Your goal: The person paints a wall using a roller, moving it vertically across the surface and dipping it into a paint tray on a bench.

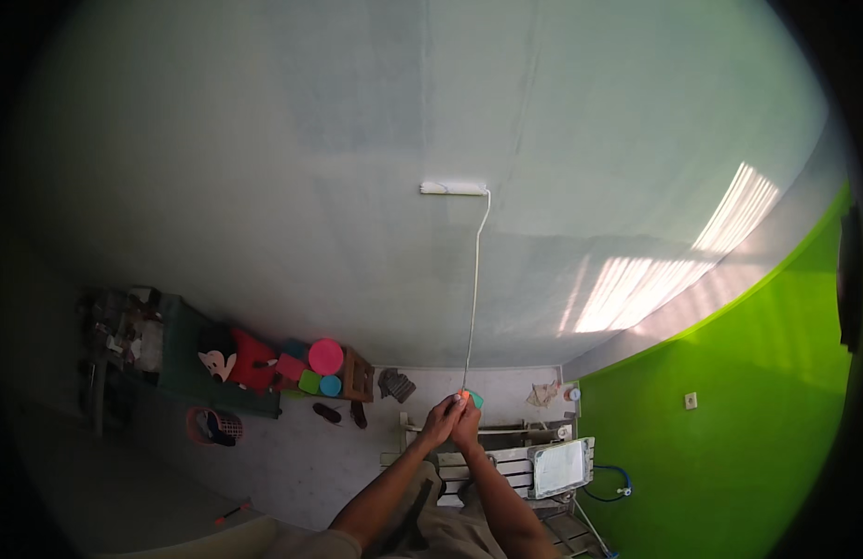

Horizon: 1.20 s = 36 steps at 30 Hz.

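My left hand (441, 420) and my right hand (466, 423) are together, both closed around the orange handle (464, 395) of a paint roller. From there a long thin metal rod (473, 300) runs up to the white roller sleeve (454, 189). The sleeve lies level against a pale grey-white wall (333, 230), as far as I can tell touching it. Darker and lighter patches show on the wall around it. A small green thing (477, 400) appears beside the handle; what it is I cannot tell.
Below me is a slatted wooden platform (519, 467) with a white-coated paint tray (559, 468) on its right. A bright green wall (669, 447) with a socket (691, 400) stands right. At left are a dark green cabinet (194, 360), stacked colourful containers (327, 356) and a pink basket (202, 426).
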Each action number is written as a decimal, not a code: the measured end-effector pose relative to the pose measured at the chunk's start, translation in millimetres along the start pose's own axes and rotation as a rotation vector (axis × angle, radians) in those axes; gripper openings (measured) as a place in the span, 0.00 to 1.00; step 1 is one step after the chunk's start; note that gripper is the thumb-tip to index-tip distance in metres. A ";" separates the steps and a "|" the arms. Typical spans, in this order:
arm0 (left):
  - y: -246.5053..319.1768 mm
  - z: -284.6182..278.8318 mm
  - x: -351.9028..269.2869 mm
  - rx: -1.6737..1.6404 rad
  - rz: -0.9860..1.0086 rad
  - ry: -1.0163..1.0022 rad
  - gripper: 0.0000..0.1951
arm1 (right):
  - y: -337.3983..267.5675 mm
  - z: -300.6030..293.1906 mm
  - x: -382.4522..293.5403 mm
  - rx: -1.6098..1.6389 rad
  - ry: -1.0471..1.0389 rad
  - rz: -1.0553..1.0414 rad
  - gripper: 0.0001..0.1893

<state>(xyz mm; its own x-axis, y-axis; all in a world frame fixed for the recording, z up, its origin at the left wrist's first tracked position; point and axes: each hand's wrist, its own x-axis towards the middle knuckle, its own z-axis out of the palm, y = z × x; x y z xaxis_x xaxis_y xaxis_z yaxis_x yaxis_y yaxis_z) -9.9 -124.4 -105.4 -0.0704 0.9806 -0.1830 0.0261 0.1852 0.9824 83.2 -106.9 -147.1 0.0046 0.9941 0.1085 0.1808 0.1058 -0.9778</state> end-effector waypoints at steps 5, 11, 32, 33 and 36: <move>-26.5 4.6 0.2 0.002 -0.018 -0.032 0.20 | 1.8 -6.9 -5.8 -0.051 -0.022 0.042 0.12; -77.7 19.0 -8.0 -0.043 -0.072 -0.041 0.18 | 46.1 -8.0 -26.8 -0.021 0.023 0.017 0.13; -74.4 73.9 13.4 -0.122 -0.095 -0.181 0.19 | 93.9 -64.1 -9.9 -0.113 0.083 0.027 0.15; -74.9 73.0 15.4 -0.106 -0.095 -0.173 0.19 | 92.0 -62.3 -6.8 -0.094 0.086 0.006 0.15; -71.2 72.5 22.7 -0.090 -0.071 -0.154 0.19 | 80.7 -63.6 3.7 -0.076 0.070 0.002 0.16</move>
<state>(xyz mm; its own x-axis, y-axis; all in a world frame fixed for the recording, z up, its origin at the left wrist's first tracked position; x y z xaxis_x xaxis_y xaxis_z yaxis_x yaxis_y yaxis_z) 58.9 -110.7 -182.2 0.0852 0.9648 -0.2486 -0.0632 0.2542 0.9651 160.4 -96.2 -214.1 0.0730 0.9899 0.1214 0.2552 0.0991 -0.9618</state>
